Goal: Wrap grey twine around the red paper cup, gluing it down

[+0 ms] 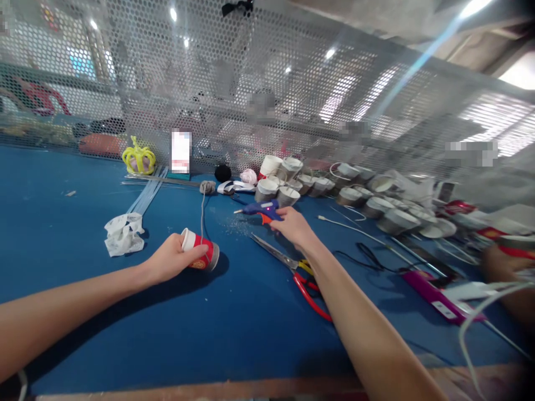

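Observation:
My left hand (176, 256) is closed around a red paper cup (199, 257), tipped on its side with the white rim to the left. Grey yarn covers the cup's bottom end, and a strand runs from the cup up to a small grey yarn ball (207, 187). Farther right, my right hand (291, 224) grips the rear of a blue glue gun (259, 208) with an orange trigger; its nozzle points left. Below that hand lie red-handled scissors (288, 260), partly hidden by my forearm, with something yellow beside them.
Many grey-wrapped cups (288, 195) stand along the back right. Crumpled white plastic (124, 234) lies left, near clear sticks (146, 195) and a yellow basket-like piece (139, 159). A purple power strip (434, 295) and cables are at right, beside another person's arm (501, 267). Perforated metal mesh (217, 72) borders the back.

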Demonstrator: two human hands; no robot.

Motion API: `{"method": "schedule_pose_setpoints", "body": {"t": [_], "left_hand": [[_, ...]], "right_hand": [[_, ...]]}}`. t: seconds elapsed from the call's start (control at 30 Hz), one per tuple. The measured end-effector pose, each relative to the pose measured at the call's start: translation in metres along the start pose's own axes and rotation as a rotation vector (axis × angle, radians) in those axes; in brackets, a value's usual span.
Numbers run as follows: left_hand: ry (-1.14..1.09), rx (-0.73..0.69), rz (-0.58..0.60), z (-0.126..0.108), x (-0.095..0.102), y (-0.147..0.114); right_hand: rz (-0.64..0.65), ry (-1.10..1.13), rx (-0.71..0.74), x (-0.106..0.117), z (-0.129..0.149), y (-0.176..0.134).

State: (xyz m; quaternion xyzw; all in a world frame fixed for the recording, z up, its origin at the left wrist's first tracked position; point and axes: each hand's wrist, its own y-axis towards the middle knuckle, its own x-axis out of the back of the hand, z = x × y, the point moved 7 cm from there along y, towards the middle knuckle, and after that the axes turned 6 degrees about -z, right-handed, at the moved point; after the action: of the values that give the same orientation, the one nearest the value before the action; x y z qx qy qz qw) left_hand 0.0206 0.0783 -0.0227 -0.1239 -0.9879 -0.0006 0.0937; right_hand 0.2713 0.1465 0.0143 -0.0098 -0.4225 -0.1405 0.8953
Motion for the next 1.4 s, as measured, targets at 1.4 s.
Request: {"method": "schedule_pose_setpoints", "body": {"t": [1.4], "left_hand": [[-0.058, 0.057, -0.027, 0.008, 0.003, 0.007]], "right_hand": [[0.276, -0.207, 0.502, -0.003, 0.075, -0.125]]}}
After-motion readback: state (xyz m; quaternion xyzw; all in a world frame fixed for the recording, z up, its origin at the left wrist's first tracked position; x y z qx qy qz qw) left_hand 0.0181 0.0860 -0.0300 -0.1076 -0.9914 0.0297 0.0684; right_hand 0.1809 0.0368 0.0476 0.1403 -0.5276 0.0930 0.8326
